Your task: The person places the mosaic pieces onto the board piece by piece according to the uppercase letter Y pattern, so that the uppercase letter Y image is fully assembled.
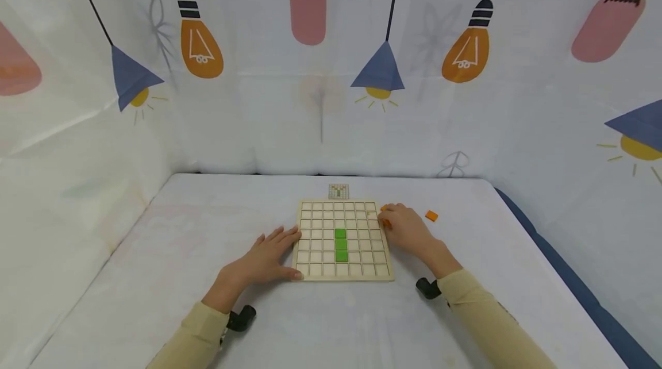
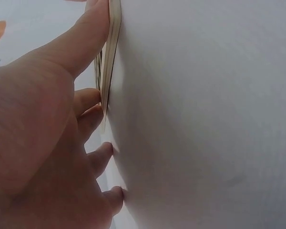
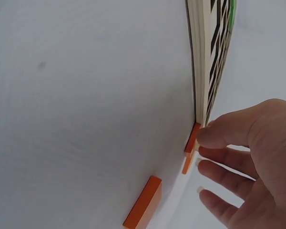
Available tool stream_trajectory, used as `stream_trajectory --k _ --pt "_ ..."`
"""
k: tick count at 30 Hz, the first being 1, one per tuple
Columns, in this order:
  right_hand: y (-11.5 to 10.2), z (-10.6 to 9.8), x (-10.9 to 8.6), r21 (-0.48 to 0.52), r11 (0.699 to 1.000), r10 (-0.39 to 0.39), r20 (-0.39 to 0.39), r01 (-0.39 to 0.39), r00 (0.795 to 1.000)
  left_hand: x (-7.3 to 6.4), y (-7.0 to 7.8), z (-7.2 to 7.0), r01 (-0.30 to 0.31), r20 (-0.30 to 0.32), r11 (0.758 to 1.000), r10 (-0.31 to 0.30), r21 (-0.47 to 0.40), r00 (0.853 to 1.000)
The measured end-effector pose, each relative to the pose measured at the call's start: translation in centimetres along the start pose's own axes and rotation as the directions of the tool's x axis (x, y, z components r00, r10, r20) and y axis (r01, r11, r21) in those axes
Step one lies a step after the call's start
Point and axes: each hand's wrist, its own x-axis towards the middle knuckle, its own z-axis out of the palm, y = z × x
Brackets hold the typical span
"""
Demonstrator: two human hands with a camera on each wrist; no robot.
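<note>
A square wooden grid board lies on the table, with several green tiles in a column near its middle. My left hand rests at its left side, fingers spread and straight, thumb at the near left corner. In the left wrist view, the fingertips of the left hand meet the board's edge and the tabletop. By the board's right edge, my right hand pinches an orange tile between thumb and fingertips. A second orange tile lies just beyond it, partly hidden in the head view.
Another orange tile lies loose on the white table, right of my right hand. A small printed pattern card sits at the board's far edge. Behind the table hangs a white cloth printed with lamps and bulbs.
</note>
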Motion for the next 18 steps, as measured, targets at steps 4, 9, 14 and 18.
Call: stream_trajectory --k 4,9,14,18 --pt "0.21 -0.13 0.04 -0.008 0.999 0.032 0.033 -0.032 0.999 -0.10 -0.14 0.11 -0.008 -0.013 1.000 0.008 0.000 1.000" --pt "0.54 -0.02 0.03 0.006 0.998 0.065 0.072 -0.065 0.995 -0.07 -0.24 0.08 -0.014 -0.009 1.000 0.014 0.002 1.000" --pt "0.66 0.17 0.05 0.027 0.996 0.081 0.086 -0.083 0.993 -0.12 -0.04 0.01 -0.008 -0.007 1.000 0.008 -0.008 1.000" --pt "0.62 0.09 0.17 0.025 0.996 0.087 0.090 -0.090 0.992 -0.12 0.05 -0.03 -0.006 -0.007 1.000 0.005 -0.009 1.000"
